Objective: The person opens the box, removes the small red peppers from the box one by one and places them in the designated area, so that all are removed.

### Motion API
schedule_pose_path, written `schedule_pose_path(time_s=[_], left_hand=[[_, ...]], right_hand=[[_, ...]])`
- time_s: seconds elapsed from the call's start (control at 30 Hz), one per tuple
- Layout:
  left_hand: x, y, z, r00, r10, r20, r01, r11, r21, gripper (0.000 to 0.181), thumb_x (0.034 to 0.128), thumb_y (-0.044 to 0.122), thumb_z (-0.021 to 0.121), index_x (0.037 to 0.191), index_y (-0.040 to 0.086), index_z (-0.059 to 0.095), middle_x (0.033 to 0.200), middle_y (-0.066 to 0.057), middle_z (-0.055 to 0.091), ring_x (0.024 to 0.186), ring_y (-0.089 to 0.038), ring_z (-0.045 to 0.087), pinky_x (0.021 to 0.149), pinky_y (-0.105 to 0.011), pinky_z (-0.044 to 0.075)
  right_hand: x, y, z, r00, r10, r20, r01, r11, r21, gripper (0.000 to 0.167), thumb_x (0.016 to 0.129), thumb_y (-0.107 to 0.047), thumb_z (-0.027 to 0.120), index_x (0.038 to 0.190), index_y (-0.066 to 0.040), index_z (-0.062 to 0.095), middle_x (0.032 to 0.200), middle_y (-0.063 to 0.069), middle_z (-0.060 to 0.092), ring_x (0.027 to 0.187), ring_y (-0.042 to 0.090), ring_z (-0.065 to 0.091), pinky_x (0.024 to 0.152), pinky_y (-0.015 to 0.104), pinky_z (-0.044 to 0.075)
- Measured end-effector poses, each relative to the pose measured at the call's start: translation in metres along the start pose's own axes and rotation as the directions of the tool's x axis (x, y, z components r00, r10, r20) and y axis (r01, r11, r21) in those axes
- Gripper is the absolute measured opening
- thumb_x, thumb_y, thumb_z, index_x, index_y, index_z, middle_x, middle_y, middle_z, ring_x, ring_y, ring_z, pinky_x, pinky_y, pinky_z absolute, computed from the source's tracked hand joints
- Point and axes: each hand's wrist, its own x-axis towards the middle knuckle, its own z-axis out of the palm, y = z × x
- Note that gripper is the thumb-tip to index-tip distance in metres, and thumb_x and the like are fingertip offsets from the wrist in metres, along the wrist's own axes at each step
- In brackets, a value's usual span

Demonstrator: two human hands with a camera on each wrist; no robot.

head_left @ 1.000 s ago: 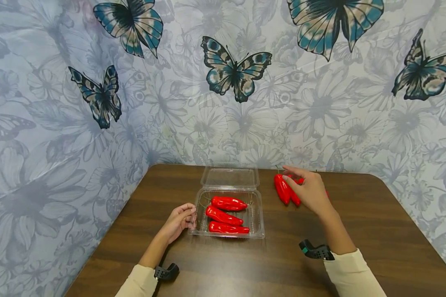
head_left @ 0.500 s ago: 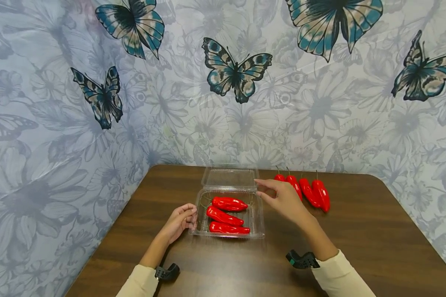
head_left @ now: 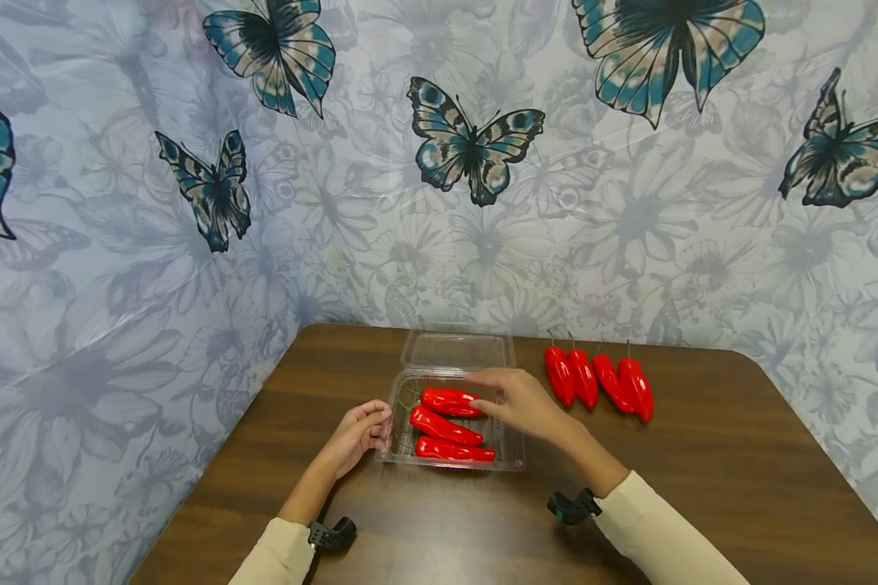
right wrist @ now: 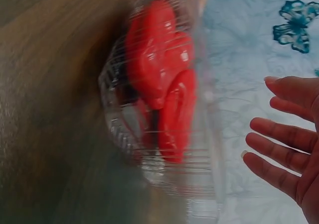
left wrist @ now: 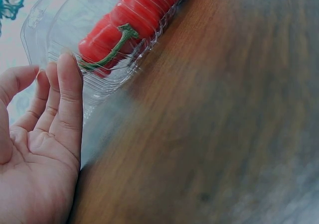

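Three red peppers (head_left: 446, 427) lie one behind another in a clear plastic container (head_left: 509, 455) whose lid (head_left: 457, 349) is folded back. My left hand (head_left: 354, 437) pinches the container's left rim between thumb and fingers; in the left wrist view the left hand (left wrist: 47, 134) is beside a green pepper stem (left wrist: 115, 50). Over the container's right rear part is my right hand (head_left: 519, 402), its fingertips near the rearmost pepper (head_left: 448, 400). The right wrist view shows the right hand (right wrist: 286, 134) with spread fingers and nothing between them.
Several more red peppers (head_left: 582, 378) lie side by side at the back of the brown table (head_left: 702, 455), right of the container. A butterfly-patterned wall covering (head_left: 629, 211) stands behind the table.
My right hand has moved left from the peppers at the back to above the container, carrying nothing visible. The left hand has kept its place at the rim.
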Motion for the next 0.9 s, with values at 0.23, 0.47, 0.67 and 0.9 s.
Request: schedule_pose_path(time_s=[0.23, 0.47, 0.67, 0.9], left_hand=[[0.001, -0.005, 0.000, 1.000, -0.002, -0.001, 0.002, 1.000, -0.002, 0.011, 0.1070, 0.009, 0.047, 0.103, 0.006, 0.056, 0.076, -0.001, 0.058, 0.064, -0.014, 0.064, 0.057, -0.026, 0.056], [0.001, -0.008, 0.000, 1.000, 0.021, 0.021, -0.021, 1.000, -0.014, 0.011, 0.1068, 0.005, 0.044, 0.105, 0.003, 0.055, 0.077, -0.001, 0.059, 0.064, -0.014, 0.064, 0.058, -0.025, 0.057], [0.002, -0.006, -0.001, 1.000, 0.027, 0.012, -0.027, 1.000, 0.014, 0.010, 0.1068, 0.007, 0.046, 0.104, 0.004, 0.055, 0.077, 0.000, 0.058, 0.064, -0.014, 0.064, 0.057, -0.025, 0.056], [0.002, -0.005, -0.002, 1.000, 0.008, -0.006, -0.008, 1.000, 0.029, 0.010, 0.1065, 0.010, 0.048, 0.105, 0.003, 0.055, 0.076, 0.000, 0.057, 0.064, -0.013, 0.064, 0.057, -0.026, 0.056]], right_hand=[[0.011, 0.009, 0.018, 0.997, 0.016, 0.075, -0.012, 0.998, -0.059, 0.043, 0.090, -0.018, 0.079, 0.130, -0.008, 0.069, 0.126, 0.006, 0.070, 0.110, 0.023, 0.069, 0.092, 0.041, 0.056], [0.022, 0.010, 0.030, 0.990, -0.011, 0.143, 0.025, 0.994, -0.102, 0.043, 0.090, -0.021, 0.078, 0.130, -0.007, 0.069, 0.128, 0.007, 0.069, 0.120, 0.026, 0.065, 0.101, 0.046, 0.051], [0.031, 0.014, 0.039, 0.982, -0.020, 0.187, 0.045, 0.991, -0.128, 0.043, 0.090, -0.024, 0.078, 0.129, -0.009, 0.069, 0.128, 0.006, 0.069, 0.120, 0.025, 0.064, 0.101, 0.045, 0.052], [0.036, 0.020, 0.047, 0.979, 0.011, 0.204, 0.021, 0.988, -0.155, 0.048, 0.090, -0.023, 0.079, 0.134, -0.012, 0.067, 0.132, 0.005, 0.067, 0.122, 0.025, 0.063, 0.101, 0.045, 0.052]])
